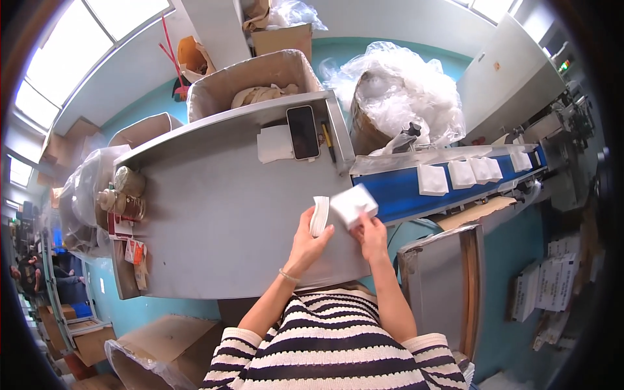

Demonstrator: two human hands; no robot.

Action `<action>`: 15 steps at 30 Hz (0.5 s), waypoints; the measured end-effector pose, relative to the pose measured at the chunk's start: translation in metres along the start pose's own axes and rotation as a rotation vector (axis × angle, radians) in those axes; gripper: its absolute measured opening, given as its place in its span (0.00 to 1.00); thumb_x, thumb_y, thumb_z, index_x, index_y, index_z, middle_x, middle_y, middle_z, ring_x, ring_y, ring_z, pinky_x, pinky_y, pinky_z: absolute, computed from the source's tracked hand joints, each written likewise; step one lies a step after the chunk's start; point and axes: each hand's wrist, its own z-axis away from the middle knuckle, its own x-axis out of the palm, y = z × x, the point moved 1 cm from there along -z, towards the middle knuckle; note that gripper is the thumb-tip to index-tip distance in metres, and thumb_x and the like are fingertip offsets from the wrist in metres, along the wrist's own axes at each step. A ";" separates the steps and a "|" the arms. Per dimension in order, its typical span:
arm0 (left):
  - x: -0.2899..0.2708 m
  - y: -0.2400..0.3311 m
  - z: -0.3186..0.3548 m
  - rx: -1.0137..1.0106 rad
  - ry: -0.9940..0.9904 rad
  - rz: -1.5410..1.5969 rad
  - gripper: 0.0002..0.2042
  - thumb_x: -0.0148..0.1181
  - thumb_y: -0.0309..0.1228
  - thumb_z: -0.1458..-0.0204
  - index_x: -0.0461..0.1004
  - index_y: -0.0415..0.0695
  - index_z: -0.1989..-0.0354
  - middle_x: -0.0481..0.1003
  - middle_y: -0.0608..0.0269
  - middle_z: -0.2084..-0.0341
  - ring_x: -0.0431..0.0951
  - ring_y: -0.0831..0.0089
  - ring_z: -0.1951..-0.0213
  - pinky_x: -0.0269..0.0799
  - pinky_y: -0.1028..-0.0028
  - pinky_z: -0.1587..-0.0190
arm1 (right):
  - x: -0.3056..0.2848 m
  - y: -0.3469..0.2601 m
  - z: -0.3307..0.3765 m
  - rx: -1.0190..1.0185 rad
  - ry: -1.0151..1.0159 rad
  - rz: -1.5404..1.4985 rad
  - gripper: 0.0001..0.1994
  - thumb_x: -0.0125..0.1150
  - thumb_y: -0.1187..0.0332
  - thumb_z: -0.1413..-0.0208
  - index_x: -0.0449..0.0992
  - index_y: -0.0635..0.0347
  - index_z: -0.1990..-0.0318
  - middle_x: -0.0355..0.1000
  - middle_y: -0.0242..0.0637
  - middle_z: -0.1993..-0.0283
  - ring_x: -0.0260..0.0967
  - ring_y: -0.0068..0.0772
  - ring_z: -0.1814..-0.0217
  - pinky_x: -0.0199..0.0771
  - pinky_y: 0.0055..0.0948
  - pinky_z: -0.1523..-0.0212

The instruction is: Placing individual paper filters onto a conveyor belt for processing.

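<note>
My left hand (307,242) is closed around a thin stack of white folded sheets (319,216), held upright with its layered edge showing. Close beside it, my right hand (370,235) grips a white square packet (353,205) by its near edge. That packet is tilted, slightly blurred, and over the right end of the grey metal table (227,214). To the right runs a blue conveyor belt (396,200), bearing several similar white packets (432,180) in a row. What the packets are made of, I cannot tell for certain.
Along the table's far side lie a phone (303,132), white sheets (275,143) and a yellow-black pen (328,141). A jar (122,204) and tape roll (130,181) stand at the left edge. Beyond are a cardboard box (260,75) and a bulging clear plastic bag (416,91).
</note>
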 end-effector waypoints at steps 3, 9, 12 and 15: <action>0.005 -0.010 -0.004 0.044 -0.136 -0.091 0.31 0.65 0.41 0.52 0.64 0.44 0.40 0.63 0.42 0.41 0.63 0.53 0.39 0.62 0.61 0.40 | 0.007 -0.008 0.009 0.133 -0.074 -0.013 0.18 0.60 0.54 0.42 0.71 0.61 0.57 0.72 0.33 0.63 0.71 0.23 0.67 0.74 0.23 0.70; -0.008 0.019 0.002 0.170 -0.197 -0.556 0.31 0.64 0.43 0.51 0.66 0.44 0.40 0.57 0.36 0.38 0.56 0.45 0.35 0.55 0.57 0.36 | 0.011 0.009 -0.004 0.112 -0.243 0.012 0.11 0.62 0.66 0.43 0.72 0.61 0.58 0.73 0.34 0.68 0.72 0.22 0.71 0.74 0.20 0.71; -0.047 0.053 0.006 0.057 -0.359 -0.373 0.31 0.63 0.42 0.49 0.64 0.42 0.39 0.63 0.43 0.40 0.60 0.52 0.36 0.58 0.60 0.37 | -0.003 -0.007 -0.007 -0.082 0.068 -0.311 0.11 0.59 0.65 0.41 0.71 0.65 0.59 0.72 0.34 0.67 0.75 0.29 0.68 0.75 0.23 0.71; -0.105 0.139 0.040 0.259 -0.531 -0.505 0.28 0.63 0.39 0.48 0.66 0.40 0.41 0.66 0.48 0.42 0.65 0.58 0.40 0.61 0.63 0.39 | -0.023 -0.047 0.028 -0.025 0.038 -0.100 0.13 0.59 0.62 0.41 0.70 0.60 0.55 0.72 0.34 0.62 0.73 0.26 0.64 0.72 0.20 0.68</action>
